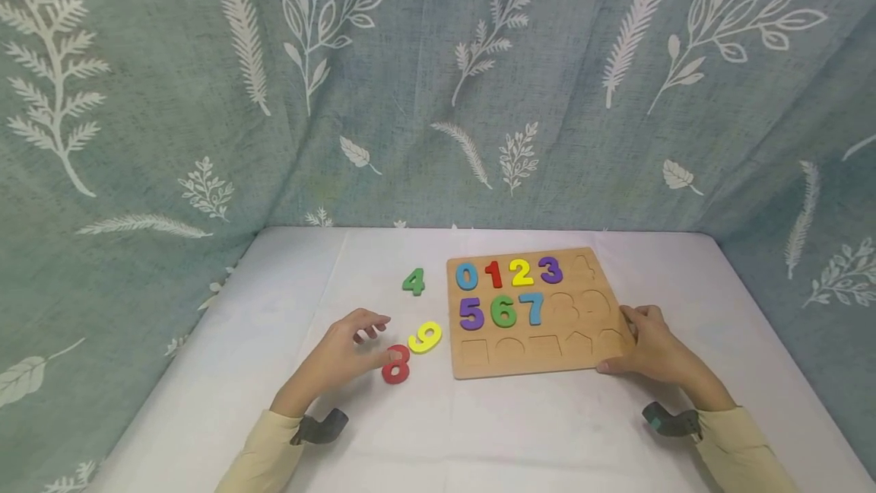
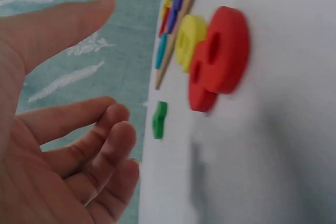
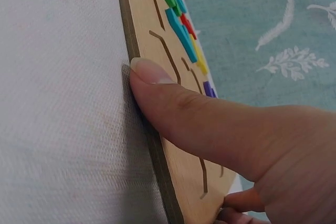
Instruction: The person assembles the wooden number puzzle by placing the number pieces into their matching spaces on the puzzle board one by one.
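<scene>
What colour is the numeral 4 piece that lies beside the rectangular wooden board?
The numeral 4 piece is green; it shows best in the head view.

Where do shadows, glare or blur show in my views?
Head: fairly even light, no strong glare on the board; left wrist: slightly soft picture, blurry shadows on the cloth below the red 8; right wrist: dark shadow along the board's edge.
</scene>
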Tool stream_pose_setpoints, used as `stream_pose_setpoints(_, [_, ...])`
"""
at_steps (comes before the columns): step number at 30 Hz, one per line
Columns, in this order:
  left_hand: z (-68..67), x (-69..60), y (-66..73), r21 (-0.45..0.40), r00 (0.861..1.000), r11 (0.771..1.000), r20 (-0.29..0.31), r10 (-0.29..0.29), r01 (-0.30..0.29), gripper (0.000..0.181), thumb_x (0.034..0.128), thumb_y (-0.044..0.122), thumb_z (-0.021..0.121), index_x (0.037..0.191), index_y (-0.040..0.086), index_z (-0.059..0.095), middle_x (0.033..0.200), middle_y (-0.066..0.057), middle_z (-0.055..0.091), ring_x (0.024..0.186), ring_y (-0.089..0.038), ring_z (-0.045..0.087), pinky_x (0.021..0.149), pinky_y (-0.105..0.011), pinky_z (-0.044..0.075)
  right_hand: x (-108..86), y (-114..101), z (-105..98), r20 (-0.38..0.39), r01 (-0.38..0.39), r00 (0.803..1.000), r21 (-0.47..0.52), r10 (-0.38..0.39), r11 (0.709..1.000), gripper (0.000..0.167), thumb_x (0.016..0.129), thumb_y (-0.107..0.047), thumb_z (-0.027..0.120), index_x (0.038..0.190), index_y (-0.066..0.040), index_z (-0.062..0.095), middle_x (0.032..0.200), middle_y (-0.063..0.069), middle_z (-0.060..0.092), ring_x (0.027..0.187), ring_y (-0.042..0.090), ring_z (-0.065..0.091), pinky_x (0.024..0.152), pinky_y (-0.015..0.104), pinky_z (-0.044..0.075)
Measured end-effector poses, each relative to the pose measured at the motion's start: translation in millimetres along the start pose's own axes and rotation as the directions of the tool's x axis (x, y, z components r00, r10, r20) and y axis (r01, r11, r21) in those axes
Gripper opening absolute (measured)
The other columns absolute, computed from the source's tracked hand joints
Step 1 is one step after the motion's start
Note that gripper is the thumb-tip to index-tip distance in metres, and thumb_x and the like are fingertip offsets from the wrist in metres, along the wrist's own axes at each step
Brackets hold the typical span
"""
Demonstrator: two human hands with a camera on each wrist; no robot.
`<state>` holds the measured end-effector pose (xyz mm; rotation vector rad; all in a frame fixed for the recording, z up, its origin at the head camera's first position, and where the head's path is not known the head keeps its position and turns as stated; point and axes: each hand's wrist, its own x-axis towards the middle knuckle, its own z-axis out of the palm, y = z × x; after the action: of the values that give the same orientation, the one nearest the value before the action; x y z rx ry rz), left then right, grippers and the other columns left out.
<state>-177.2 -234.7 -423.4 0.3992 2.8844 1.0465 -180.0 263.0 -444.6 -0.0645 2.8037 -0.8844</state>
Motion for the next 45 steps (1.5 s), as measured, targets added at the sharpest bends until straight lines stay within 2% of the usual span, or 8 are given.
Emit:
stream_pose_setpoints(6, [8.5,-11.3,-5.4,0.041,0.995,0.997,0.078,-0.062,0.059,0.070,0.0728,0.043,0.093,0.131,0.013,0.068,0.112,0.004,0.066,0.103,-0.013,0.059,0.093,-0.038,0.055,-1.0,0,-1,-0.001,-0.001,1.000,-0.007,0.001,1.000,0.132,0.066,-0.047,0.096,0.150,0.024,0.025,0.137,0.040,0.030,0.121,0.053,0.049,0.108,0.069,0.043])
stream_pose_setpoints(12, [12.3,-14.0,-6.9,0.088,0.993,0.994,0.088,-0.072,0.065,0.072,0.0680,0.038,0.096,0.129,0.013,0.069,0.107,0.007,0.064,0.097,-0.011,0.058,0.089,-0.034,0.056,1.1,-1,-3,-0.006,0.017,1.000,-0.006,-0.017,1.000,0.131,0.067,-0.047,0.096,0.150,0.025,0.024,0.136,0.039,0.030,0.120,0.051,0.048,0.108,0.069,0.042])
stream_pose_setpoints(17, [17.0,-14.7,-8.0,0.124,0.989,0.987,0.093,-0.113,0.101,0.069,0.0680,0.036,0.097,0.128,0.017,0.069,0.106,0.010,0.064,0.097,-0.010,0.057,0.090,-0.034,0.055,1.8,-2,-4,-0.005,0.018,1.000,-0.004,-0.018,1.000,0.130,0.067,-0.047,0.096,0.150,0.024,0.025,0.137,0.039,0.030,0.121,0.051,0.048,0.108,0.069,0.042])
stream_pose_setpoints(23, [19.9,-15.0,-8.2,0.137,0.991,0.986,0.081,-0.111,0.099,0.063,0.0689,0.030,0.097,0.125,0.018,0.071,0.104,0.010,0.063,0.094,-0.010,0.056,0.086,-0.032,0.055,1.0,-2,-4,-0.001,0.001,1.000,0.005,-0.001,1.000,0.131,0.066,-0.048,0.096,0.151,0.023,0.025,0.138,0.040,0.029,0.125,0.055,0.046,0.110,0.070,0.040])
stream_pose_setpoints(29, [21.1,-12.3,-7.4,0.172,0.988,0.979,0.086,-0.126,0.110,0.064,0.0678,0.033,0.097,0.124,0.018,0.072,0.106,0.010,0.062,0.095,-0.010,0.057,0.088,-0.034,0.055,0.0,-2,-2,0.001,0.001,1.000,-0.004,-0.001,1.000,0.130,0.068,-0.046,0.096,0.150,0.025,0.024,0.136,0.039,0.030,0.123,0.054,0.046,0.110,0.070,0.040])
stream_pose_setpoints(36, [21.7,-11.9,-6.7,0.191,0.988,0.975,0.083,-0.131,0.113,0.054,0.0687,0.033,0.097,0.116,0.020,0.074,0.103,0.010,0.062,0.094,-0.010,0.056,0.086,-0.034,0.054,-0.4,-2,0,0.000,0.008,1.000,-0.004,-0.008,1.000,0.129,0.068,-0.045,0.096,0.150,0.024,0.024,0.138,0.039,0.030,0.125,0.055,0.045,0.109,0.070,0.040])
stream_pose_setpoints(40, [21.2,-12.3,-5.9,0.208,0.988,0.971,0.072,-0.138,0.120,0.058,0.0676,0.038,0.097,0.117,0.020,0.073,0.103,0.009,0.062,0.094,-0.010,0.056,0.087,-0.035,0.056,-0.4,-1,0,0.002,0.002,1.000,-0.010,-0.002,1.000,0.130,0.067,-0.048,0.096,0.150,0.023,0.025,0.138,0.040,0.029,0.126,0.057,0.045,0.109,0.071,0.040])
stream_pose_setpoints(45, [21.5,-11.3,-5.9,0.231,0.992,0.969,0.067,-0.110,0.092,0.066,0.0667,0.042,0.097,0.122,0.017,0.072,0.105,0.010,0.061,0.095,-0.009,0.057,0.088,-0.034,0.057,-1.1,1,0,-0.003,0.015,1.000,-0.006,-0.015,1.000,0.130,0.067,-0.048,0.096,0.150,0.024,0.026,0.138,0.040,0.029,0.126,0.057,0.045,0.108,0.071,0.041])
